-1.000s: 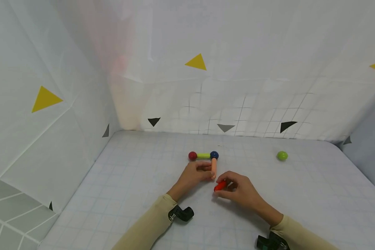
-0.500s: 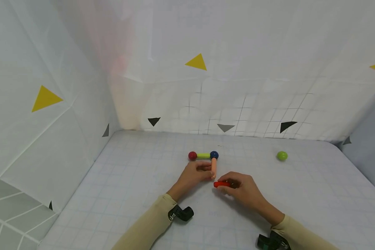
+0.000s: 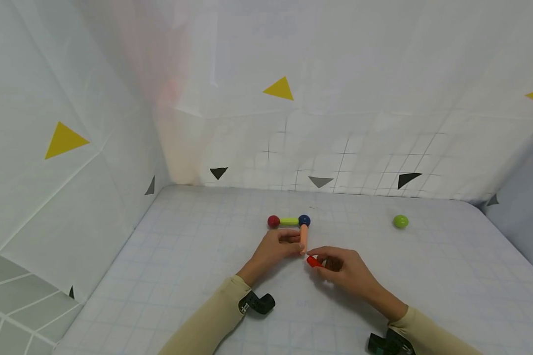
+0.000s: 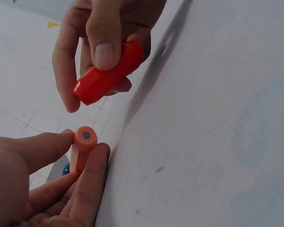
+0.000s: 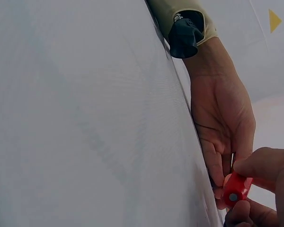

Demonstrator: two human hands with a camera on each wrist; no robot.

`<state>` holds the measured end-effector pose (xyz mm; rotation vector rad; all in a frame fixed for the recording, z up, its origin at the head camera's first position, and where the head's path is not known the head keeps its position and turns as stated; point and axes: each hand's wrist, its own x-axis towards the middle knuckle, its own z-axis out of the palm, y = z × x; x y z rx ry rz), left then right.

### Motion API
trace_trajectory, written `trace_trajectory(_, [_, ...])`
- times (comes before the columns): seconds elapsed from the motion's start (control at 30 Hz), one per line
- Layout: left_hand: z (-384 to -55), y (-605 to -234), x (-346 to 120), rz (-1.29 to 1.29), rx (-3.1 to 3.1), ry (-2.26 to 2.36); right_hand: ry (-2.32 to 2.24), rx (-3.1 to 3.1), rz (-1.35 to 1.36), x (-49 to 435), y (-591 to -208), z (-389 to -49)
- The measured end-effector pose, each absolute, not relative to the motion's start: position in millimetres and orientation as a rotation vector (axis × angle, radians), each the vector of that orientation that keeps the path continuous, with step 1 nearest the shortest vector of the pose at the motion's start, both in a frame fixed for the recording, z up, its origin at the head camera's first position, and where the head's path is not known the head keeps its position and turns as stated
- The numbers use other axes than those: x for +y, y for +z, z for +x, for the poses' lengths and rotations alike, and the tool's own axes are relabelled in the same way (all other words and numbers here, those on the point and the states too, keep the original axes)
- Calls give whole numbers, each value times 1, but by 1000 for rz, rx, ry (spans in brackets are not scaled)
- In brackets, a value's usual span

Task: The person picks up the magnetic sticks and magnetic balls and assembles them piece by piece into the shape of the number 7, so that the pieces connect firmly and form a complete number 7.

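Observation:
My left hand [image 3: 273,250] pinches an orange magnetic rod [image 3: 303,236] between thumb and fingers. The rod's far end meets a dark blue ball [image 3: 304,220], which joins a yellow-green rod [image 3: 289,222] ending in a dark red ball [image 3: 273,221]. In the left wrist view, the orange rod's free end [image 4: 86,135] shows a grey metal disc. My right hand [image 3: 348,268] pinches a red magnetic rod [image 4: 106,75], tilted, its tip close to that free end but apart from it. The right wrist view shows a disc in the end of the red rod [image 5: 236,190] too.
A green ball [image 3: 400,221] lies alone at the back right of the white gridded table [image 3: 195,236]. White sheeting [image 3: 360,98] with yellow and dark triangles rises behind and at the left. Each sleeve bears a dark wrist camera [image 3: 258,302].
My right hand has turned the red rod from a slant to level, then to a slant the other way, its tip toward the orange rod. My left hand stays still.

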<state>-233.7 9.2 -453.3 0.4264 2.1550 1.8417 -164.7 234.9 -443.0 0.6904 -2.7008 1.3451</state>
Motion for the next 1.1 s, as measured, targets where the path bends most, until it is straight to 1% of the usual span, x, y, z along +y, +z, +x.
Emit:
trace_trajectory(0.2, [-233,-453,9,423,2180,1818,1441,-2728,714,236,-445,-166])
trace_trajectory(0.57, [-232,-452,8,426,2161,1826,1573,-2774,656,237,-442,-166])
trace_trajectory(0.8, [-232,-453,7,432,2145,1839,1639,-2767,731,241,-440,-166])
trace_trajectory(0.93, [-232,-453,7,438,2140,1848,1634,-2775,763,241,-440,-165])
trace_trajectory(1.1, [-233,-453,7,441,2118,1858,1518,-2788,785,240,-442,-164])
